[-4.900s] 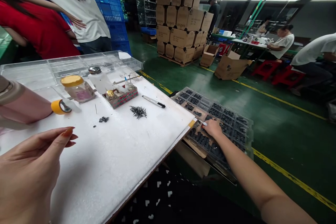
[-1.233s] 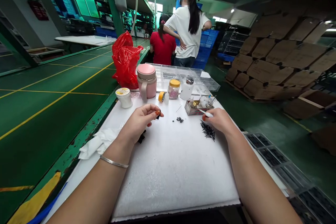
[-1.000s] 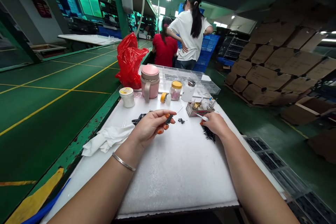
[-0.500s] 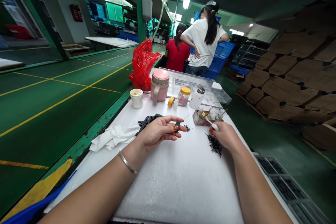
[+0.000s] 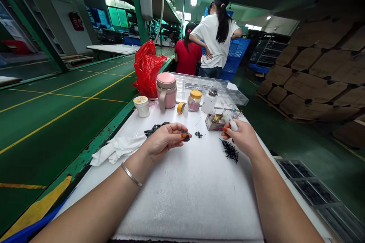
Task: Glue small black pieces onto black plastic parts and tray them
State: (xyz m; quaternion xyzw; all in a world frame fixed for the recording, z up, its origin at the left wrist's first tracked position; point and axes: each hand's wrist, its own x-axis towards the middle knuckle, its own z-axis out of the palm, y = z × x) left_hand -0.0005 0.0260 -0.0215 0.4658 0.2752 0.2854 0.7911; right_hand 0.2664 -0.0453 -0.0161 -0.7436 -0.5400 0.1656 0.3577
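Observation:
My left hand (image 5: 164, 136) is closed, pinching a small black plastic part (image 5: 186, 135) between thumb and fingers above the white table. My right hand (image 5: 242, 136) is closed around a small white plastic piece with a rounded end (image 5: 234, 125), which looks like a squeeze bottle; its tip is hard to make out. Just below the right hand lies a pile of thin black pins (image 5: 229, 151). A small cluster of tiny dark metallic parts (image 5: 199, 134) rests between the hands. Behind my left hand are more black parts (image 5: 154, 129), partly hidden.
A small box of supplies (image 5: 213, 122) stands beyond my right hand. Farther back are a yellow-lidded jar (image 5: 195, 101), a white bottle (image 5: 209, 102), yellow tape (image 5: 180, 108), a pink mug (image 5: 168, 93) and a white tub (image 5: 142, 107). A white cloth (image 5: 116, 151) lies left. Two people are ahead.
My right hand has lifted slightly from beside the pin pile, and the white piece in it has turned more upright. My left hand's fingers have curled closer around the black part. The view has shifted slightly.

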